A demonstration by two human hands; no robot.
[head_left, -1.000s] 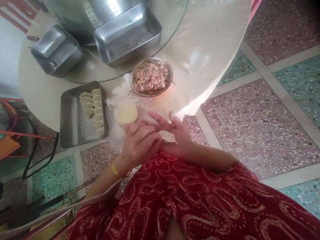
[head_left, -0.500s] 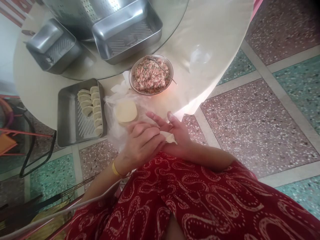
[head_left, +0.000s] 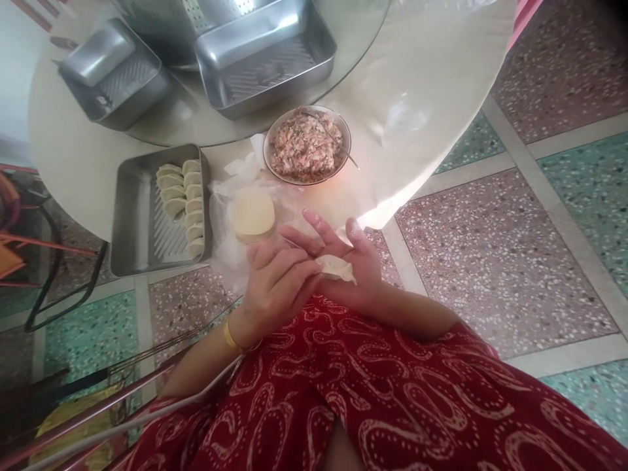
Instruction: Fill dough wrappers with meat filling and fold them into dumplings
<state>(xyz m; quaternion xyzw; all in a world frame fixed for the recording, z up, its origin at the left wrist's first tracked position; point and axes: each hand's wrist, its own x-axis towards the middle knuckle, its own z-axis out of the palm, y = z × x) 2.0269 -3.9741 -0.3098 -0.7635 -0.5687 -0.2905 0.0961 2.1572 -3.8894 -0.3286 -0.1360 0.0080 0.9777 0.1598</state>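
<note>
Head view, from my left across to my right: at the far left a steel tray [head_left: 132, 222] sits at the table's edge, with two short rows of folded dumplings [head_left: 184, 203] lying along its right side; just beside it, on crinkled clear plastic [head_left: 220, 235], rests a stack of round wrappers [head_left: 253, 214]; behind those, on the glass turntable [head_left: 353, 39], stand two more steel trays, a smaller one [head_left: 115, 72] to the left and a larger one [head_left: 267, 55] to the right, both empty as far as I can see; nearer me and a little right of the wrappers is the bowl of minced filling [head_left: 307, 144] with a utensil handle poking out over its right rim; below the wrappers my left hand [head_left: 275, 288], a yellow band at its wrist, curls loosely with its fingertips pressing on the dumpling [head_left: 336, 268], pinching its edge; my right hand [head_left: 350, 268] lies open, palm up, fingers spread and dusted with flour, cradling that dumpling from beneath; both hands hover over my red patterned lap [head_left: 392, 392], just off the table's edge [head_left: 417, 176], with terrazzo floor [head_left: 515, 248] to the right.
</note>
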